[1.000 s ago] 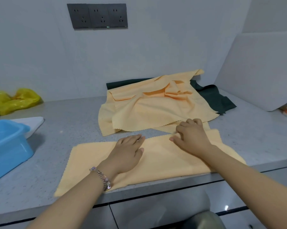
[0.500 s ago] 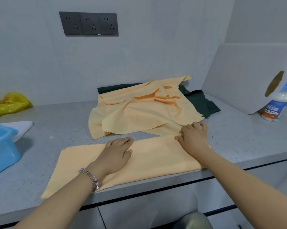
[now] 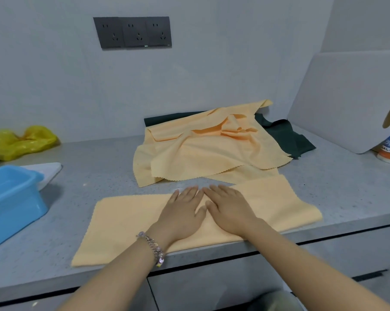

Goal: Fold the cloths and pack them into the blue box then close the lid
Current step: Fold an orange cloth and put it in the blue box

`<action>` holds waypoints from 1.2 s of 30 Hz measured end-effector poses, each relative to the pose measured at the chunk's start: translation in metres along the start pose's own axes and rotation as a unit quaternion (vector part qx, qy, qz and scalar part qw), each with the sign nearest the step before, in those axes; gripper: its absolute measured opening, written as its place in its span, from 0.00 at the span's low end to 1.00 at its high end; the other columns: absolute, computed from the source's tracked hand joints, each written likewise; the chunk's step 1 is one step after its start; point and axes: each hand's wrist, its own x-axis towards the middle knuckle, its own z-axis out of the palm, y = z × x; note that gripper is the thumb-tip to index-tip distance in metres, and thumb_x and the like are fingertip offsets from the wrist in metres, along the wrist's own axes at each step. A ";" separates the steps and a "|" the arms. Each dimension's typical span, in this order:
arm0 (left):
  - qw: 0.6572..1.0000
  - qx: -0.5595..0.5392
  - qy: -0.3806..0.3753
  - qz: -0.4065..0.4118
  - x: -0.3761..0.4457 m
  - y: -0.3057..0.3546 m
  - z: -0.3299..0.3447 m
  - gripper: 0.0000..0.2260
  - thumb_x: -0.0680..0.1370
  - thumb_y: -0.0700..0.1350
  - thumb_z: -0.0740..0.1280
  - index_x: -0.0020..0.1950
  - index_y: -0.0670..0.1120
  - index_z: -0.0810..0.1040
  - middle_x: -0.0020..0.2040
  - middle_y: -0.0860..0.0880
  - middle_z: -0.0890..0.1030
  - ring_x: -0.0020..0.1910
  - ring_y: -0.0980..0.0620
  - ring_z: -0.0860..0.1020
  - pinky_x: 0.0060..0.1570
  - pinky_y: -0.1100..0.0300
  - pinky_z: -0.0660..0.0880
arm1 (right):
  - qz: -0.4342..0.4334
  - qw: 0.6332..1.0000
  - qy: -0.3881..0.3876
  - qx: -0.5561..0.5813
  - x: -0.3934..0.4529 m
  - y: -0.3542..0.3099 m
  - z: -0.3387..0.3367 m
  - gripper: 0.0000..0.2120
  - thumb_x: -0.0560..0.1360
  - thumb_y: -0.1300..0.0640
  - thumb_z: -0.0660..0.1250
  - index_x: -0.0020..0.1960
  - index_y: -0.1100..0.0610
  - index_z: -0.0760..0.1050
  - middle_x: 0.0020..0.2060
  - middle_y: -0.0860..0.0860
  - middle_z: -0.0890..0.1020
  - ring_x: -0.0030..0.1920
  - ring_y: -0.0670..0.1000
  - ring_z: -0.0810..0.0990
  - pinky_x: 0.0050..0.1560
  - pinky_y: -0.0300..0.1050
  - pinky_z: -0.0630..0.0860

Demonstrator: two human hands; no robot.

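Folded orange cloth (image 3: 126, 223) lies as a long strip at the counter's (image 3: 88, 173) front edge, one fold in. Left hand (image 3: 181, 217) and right hand (image 3: 228, 209) rest flat on its middle, side by side, fingers straight and close together, pinching nothing. Judgement: first cloth partly folded, further folds needed. Behind it, a rumpled orange cloth pile (image 3: 200, 153) sits on a dark green cloth (image 3: 288, 138), all unfolded. Blue box (image 3: 12, 203) stands open at far left, apparently empty; white lid (image 3: 48, 170) lies behind it. Packing and closing remain.
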 end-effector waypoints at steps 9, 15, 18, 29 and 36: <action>0.996 0.017 -0.016 -0.088 -0.049 -0.066 -0.013 0.30 0.76 0.68 0.42 0.77 0.60 0.43 0.77 0.57 0.41 0.75 0.58 0.38 0.73 0.51 0.36 | 0.029 0.996 -0.081 -0.037 -0.001 -0.001 0.000 0.25 0.81 0.44 0.41 0.77 0.46 0.44 0.77 0.44 0.47 0.76 0.45 0.43 0.74 0.45 0.41; 0.990 0.015 -0.017 -0.140 -0.067 -0.087 -0.018 0.31 0.76 0.68 0.43 0.77 0.59 0.42 0.77 0.55 0.40 0.76 0.55 0.37 0.73 0.47 0.35 | 0.049 0.993 -0.068 -0.080 0.006 -0.029 -0.006 0.25 0.81 0.52 0.45 0.77 0.52 0.48 0.77 0.50 0.50 0.76 0.50 0.46 0.75 0.47 0.44; 0.990 0.011 -0.021 -0.139 -0.065 -0.086 -0.016 0.30 0.77 0.67 0.43 0.77 0.59 0.42 0.77 0.55 0.40 0.76 0.55 0.37 0.73 0.47 0.35 | -0.014 0.999 -0.032 -0.041 0.017 -0.066 -0.001 0.24 0.80 0.57 0.49 0.76 0.53 0.54 0.76 0.51 0.57 0.74 0.53 0.53 0.73 0.48 0.49; 0.980 -0.029 0.118 -0.156 -0.072 -0.138 -0.033 0.16 0.81 0.53 0.55 0.68 0.61 0.69 0.54 0.56 0.67 0.60 0.56 0.62 0.55 0.61 0.49 | -0.027 0.999 0.010 -0.026 0.026 -0.092 0.028 0.23 0.79 0.44 0.48 0.73 0.44 0.59 0.59 0.49 0.65 0.61 0.51 0.61 0.60 0.47 0.56; 0.959 -0.151 0.069 -0.231 -0.060 -0.150 -0.079 0.11 0.69 0.52 0.74 0.40 0.48 0.76 0.41 0.53 0.78 0.42 0.54 0.76 0.41 0.61 0.70 | -0.006 0.999 -0.041 -0.010 0.032 -0.092 0.026 0.25 0.77 0.40 0.48 0.73 0.40 0.56 0.60 0.48 0.62 0.64 0.51 0.57 0.59 0.46 0.53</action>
